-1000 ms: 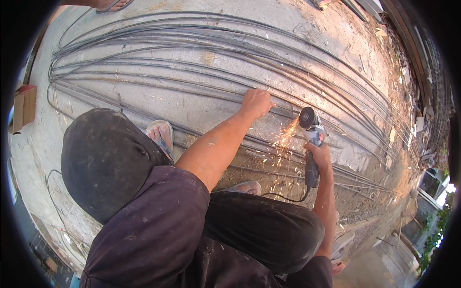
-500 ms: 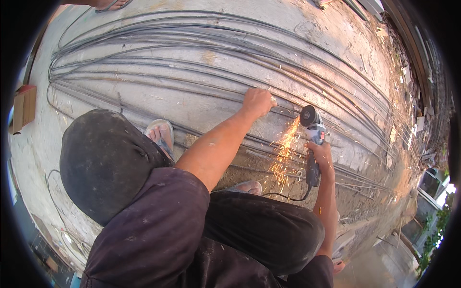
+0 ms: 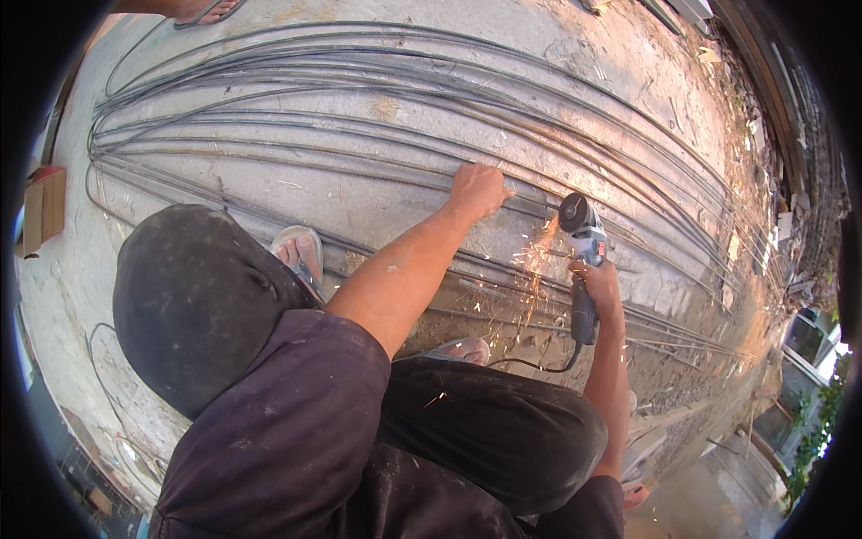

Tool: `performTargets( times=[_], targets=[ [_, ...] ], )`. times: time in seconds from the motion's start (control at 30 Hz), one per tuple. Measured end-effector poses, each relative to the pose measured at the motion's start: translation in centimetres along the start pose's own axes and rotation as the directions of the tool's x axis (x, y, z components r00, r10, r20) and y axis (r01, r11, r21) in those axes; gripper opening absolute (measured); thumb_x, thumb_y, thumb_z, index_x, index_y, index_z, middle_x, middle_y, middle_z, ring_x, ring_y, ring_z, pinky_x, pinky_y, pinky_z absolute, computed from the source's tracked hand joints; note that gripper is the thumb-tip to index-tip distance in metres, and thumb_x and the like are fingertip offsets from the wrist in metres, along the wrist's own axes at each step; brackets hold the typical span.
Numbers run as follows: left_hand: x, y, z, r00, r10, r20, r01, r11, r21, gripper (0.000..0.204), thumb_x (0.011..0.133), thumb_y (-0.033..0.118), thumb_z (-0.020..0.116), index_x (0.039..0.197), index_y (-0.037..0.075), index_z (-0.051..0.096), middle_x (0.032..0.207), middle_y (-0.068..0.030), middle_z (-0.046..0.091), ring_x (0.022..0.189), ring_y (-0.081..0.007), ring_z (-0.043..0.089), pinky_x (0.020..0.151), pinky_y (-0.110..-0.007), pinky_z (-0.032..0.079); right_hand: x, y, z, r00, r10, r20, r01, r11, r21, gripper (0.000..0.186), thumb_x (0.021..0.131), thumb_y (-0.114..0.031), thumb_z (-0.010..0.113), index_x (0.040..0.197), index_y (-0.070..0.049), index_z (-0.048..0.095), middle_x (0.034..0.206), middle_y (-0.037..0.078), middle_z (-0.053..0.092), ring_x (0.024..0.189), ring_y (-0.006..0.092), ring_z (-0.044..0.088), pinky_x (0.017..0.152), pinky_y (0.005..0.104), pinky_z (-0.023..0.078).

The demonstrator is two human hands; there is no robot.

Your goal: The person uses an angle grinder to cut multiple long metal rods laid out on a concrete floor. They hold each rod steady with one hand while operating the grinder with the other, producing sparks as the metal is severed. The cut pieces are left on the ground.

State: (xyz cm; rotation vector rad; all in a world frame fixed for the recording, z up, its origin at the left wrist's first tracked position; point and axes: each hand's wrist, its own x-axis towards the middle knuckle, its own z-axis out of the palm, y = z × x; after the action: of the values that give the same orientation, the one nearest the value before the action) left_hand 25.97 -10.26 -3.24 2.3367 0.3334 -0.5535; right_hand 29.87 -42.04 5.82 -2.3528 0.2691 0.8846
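Note:
My left hand is closed around a thin steel rod lying low over the concrete, its fingers partly hidden from above. In my right hand is a grey and black angle grinder, gripped round its body with the cord trailing from the rear end. The grinder's dark disc is at the rods, just right of my left hand. Orange sparks spray down and left from it toward my feet. The exact point where disc meets metal is hard to see.
Many long rods fan across the concrete, bent round at the far left. A cardboard box stands at the left edge. My sandalled foot is beside the rods. Another person's foot shows at the top left. Debris lines the right side.
The spark stream has thinned and scattered. The grinder has shifted very slightly to the left and up, while my left hand keeps its hold on the rod.

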Motion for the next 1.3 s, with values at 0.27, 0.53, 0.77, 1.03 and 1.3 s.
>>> performTargets(
  times=[0.27, 0.53, 0.77, 1.03, 1.3],
  targets=[
    [0.4, -0.5, 1.0, 0.995, 0.042, -0.09, -0.04, 0.999, 0.021, 0.048, 0.099, 0.053, 0.071, 0.097, 0.005, 0.08, 0.109, -0.0182, 0.079, 0.108, -0.0375, 0.074, 0.095, -0.051, 0.056, -0.1, 0.3, 0.3, 0.998, -0.058, -0.021, 0.058, 0.998, 0.012, 0.026, 0.082, -0.019, 0.08, 0.091, 0.003, 0.071, 0.075, 0.009, 0.068, 0.056, 0.0186, 0.065, 0.052, 0.0364, 0.052],
    [0.1, 0.2, -0.2, 1.0, 0.0, -0.026, 0.0, 1.0, -0.024, 0.047, 0.098, 0.052, 0.073, 0.098, 0.005, 0.08, 0.111, -0.0187, 0.079, 0.111, -0.0401, 0.071, 0.098, -0.053, 0.055, -0.8, 0.1, 0.0, 0.999, 0.009, -0.044, -0.011, 0.999, -0.047, 0.036, 0.076, -0.026, 0.084, 0.092, 0.005, 0.077, 0.082, 0.014, 0.075, 0.076, 0.0205, 0.07, 0.071, 0.0379, 0.056],
    [0.6, -1.3, 0.8, 0.983, 0.082, -0.165, -0.085, 0.996, -0.012, 0.048, 0.098, 0.051, 0.073, 0.096, 0.004, 0.079, 0.106, -0.02, 0.078, 0.106, -0.0409, 0.071, 0.096, -0.053, 0.053, 1.4, -0.2, -0.1, 0.995, -0.013, -0.099, 0.0, 0.991, -0.13, 0.056, 0.07, -0.032, 0.086, 0.108, 0.009, 0.077, 0.098, 0.026, 0.079, 0.092, 0.0354, 0.077, 0.083, 0.0429, 0.059],
    [0.1, 0.8, -0.3, 0.996, 0.055, -0.068, -0.052, 0.998, 0.035, 0.045, 0.099, 0.049, 0.074, 0.094, 0.005, 0.08, 0.102, -0.0201, 0.078, 0.103, -0.0396, 0.073, 0.093, -0.052, 0.055, -0.6, -1.0, -0.5, 0.995, 0.061, -0.078, -0.071, 0.989, -0.127, 0.055, 0.071, -0.034, 0.085, 0.106, 0.009, 0.077, 0.099, 0.028, 0.078, 0.094, 0.0369, 0.077, 0.086, 0.0442, 0.059],
    [0.0, 0.5, -0.4, 0.999, 0.031, -0.029, -0.031, 0.999, 0.02, 0.047, 0.1, 0.052, 0.071, 0.1, 0.005, 0.081, 0.113, -0.0211, 0.078, 0.112, -0.0399, 0.072, 0.099, -0.052, 0.055, -0.8, -0.6, -0.1, 0.998, 0.026, -0.061, -0.025, 1.0, 0.015, 0.039, 0.075, -0.024, 0.084, 0.099, 0.006, 0.077, 0.084, 0.016, 0.076, 0.076, 0.0238, 0.072, 0.072, 0.0394, 0.057]
  ],
)
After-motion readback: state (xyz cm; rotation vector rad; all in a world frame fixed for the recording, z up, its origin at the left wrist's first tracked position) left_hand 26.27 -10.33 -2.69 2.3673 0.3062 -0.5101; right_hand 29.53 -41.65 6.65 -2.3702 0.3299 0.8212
